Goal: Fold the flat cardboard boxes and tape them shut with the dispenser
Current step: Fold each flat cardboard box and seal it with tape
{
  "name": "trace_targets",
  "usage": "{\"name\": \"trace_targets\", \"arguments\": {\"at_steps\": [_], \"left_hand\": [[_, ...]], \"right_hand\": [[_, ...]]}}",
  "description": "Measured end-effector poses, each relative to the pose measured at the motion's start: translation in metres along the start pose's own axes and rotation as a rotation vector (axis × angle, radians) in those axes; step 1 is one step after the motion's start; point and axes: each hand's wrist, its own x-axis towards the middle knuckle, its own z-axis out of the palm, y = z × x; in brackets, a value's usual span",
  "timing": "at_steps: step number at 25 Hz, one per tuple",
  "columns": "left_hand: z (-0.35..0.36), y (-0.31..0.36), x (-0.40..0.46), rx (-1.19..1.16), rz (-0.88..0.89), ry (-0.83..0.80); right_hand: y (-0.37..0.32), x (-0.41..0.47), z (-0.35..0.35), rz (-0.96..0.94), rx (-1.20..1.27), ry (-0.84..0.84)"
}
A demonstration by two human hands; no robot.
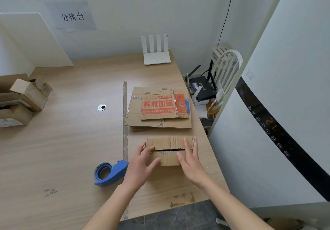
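A small folded cardboard box [167, 143] stands on the wooden table [71, 140] near its right edge, its two top flaps meeting at a narrow dark seam. My left hand [142, 163] lies on the box's left side with fingers spread over the top flap. My right hand [190, 162] presses flat on the right part of the top, fingers straight. A blue tape dispenser [109, 173] rests on the table just left of my left hand, untouched. Behind the box lies a stack of flat cardboard boxes [159, 108], the top one printed in red.
Several assembled cardboard boxes [21, 99] sit at the table's left edge. A white router [157, 54] stands at the back. A metal grommet [101, 107] is set in the tabletop. A white tower appliance [276, 104] and a chair with a black router [205, 90] stand to the right.
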Motion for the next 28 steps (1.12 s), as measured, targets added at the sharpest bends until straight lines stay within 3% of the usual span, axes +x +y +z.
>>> {"name": "trace_targets", "arguments": {"at_steps": [4,7,12,18,28], "left_hand": [[-0.004,-0.009,0.000,0.179,0.072,0.037],[0.001,-0.019,0.011,0.311,0.218,-0.071],[0.001,-0.023,0.016,0.495,0.282,-0.144],[-0.022,-0.014,0.055,0.577,0.370,-0.119],[-0.026,-0.022,0.043,0.624,0.440,-0.291]], "right_hand": [[0.003,0.012,-0.002,-0.063,-0.092,0.013],[0.006,0.016,-0.010,-0.110,-0.131,0.028],[0.014,0.012,-0.012,-0.169,-0.234,-0.050],[-0.012,0.039,-0.032,-0.157,-0.320,-0.055],[0.003,0.024,-0.027,-0.189,-0.513,-0.087]]}}
